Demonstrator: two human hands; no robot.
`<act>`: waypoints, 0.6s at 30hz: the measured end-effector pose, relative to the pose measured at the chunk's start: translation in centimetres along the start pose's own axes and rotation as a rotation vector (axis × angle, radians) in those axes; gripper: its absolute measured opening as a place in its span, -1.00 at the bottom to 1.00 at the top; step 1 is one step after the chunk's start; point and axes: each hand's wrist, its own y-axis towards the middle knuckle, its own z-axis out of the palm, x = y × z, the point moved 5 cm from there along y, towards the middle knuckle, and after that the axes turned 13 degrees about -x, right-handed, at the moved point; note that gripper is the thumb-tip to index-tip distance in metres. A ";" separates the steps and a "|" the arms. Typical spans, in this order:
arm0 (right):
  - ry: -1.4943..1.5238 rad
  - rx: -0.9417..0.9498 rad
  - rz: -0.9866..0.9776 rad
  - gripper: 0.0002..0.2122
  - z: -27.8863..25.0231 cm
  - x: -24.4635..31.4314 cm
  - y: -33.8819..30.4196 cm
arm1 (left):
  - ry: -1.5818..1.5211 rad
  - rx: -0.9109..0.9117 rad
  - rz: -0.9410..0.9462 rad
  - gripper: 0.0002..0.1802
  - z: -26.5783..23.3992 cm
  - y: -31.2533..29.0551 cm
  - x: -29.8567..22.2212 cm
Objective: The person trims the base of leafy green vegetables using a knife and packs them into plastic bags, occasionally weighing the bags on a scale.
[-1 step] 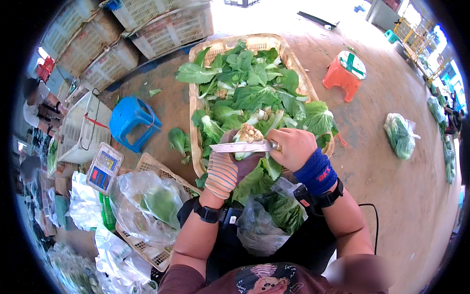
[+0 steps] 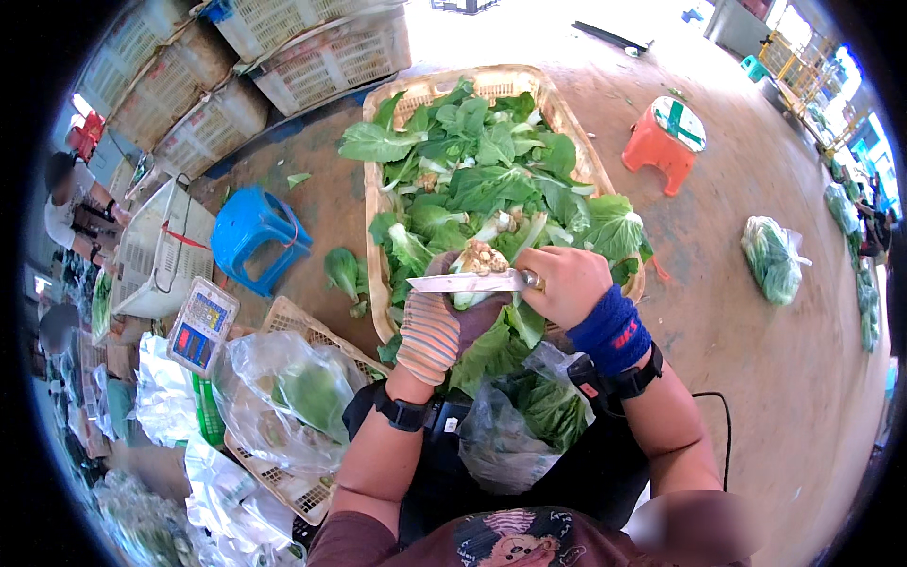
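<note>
A clear plastic bag with dark green leaves inside sits in the person's lap. Just beyond it, the left hand, in a glove with a striped cuff, is closed around a leafy vegetable, whose knobbly pale root end points up and away from the body. The right hand, with a blue wristband below it, has its fingers curled tightly round the handle of a knife. The blade points left and lies across the vegetable just below the root end; whether it has cut in cannot be told.

To the left, another clear bag lies over a low, pale crate, with a scale just beside it.

Directly ahead of the hands, the vegetable being held near its closest edge, stands a large cream crate heaped with loose greens. A small leafy head lies on the floor between this crate and a blue stool.

Farther off on the right are a bagged bundle of greens and a red stool with a pale top. At the far left, stacked crates rise, and another person is beside a white basket.
</note>
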 end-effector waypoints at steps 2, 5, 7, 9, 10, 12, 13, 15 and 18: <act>0.022 -0.008 0.015 -0.85 0.2 -0.4 0.0 | 0.033 -0.012 0.014 -0.32 0.1 -0.1 0.2; -0.001 0.063 0.065 -0.83 1.0 -1.5 0.1 | 0.023 -0.046 0.017 -0.34 0.0 0.2 0.0; -0.267 0.183 0.370 -0.84 2.1 -6.3 -0.6 | -0.071 -0.145 0.012 -0.35 -0.4 -0.2 0.9; -0.298 0.229 0.488 -0.80 1.0 -10.1 -0.6 | -0.144 -0.174 -0.001 -0.35 -1.1 -0.1 0.3; -0.255 0.090 0.430 -0.78 -0.1 -10.5 -0.9 | -0.242 -0.208 -0.033 -0.35 -1.2 -0.1 0.1; -0.012 -0.078 0.440 -0.75 -0.5 -8.8 -1.1 | -0.304 -0.175 -0.094 -0.33 -0.9 0.1 0.1; 0.218 -0.065 0.518 -0.74 -0.1 -7.6 -1.2 | -0.322 -0.134 -0.158 -0.34 -0.8 0.3 -0.2; 0.591 -0.069 0.552 -0.67 0.4 -3.4 -1.3 | -0.329 -0.047 -0.217 -0.42 -0.6 0.5 -1.2; 0.701 -0.125 0.390 -0.58 1.6 0.0 -1.4 | -0.518 -0.032 -0.316 -0.48 0.0 0.6 -1.0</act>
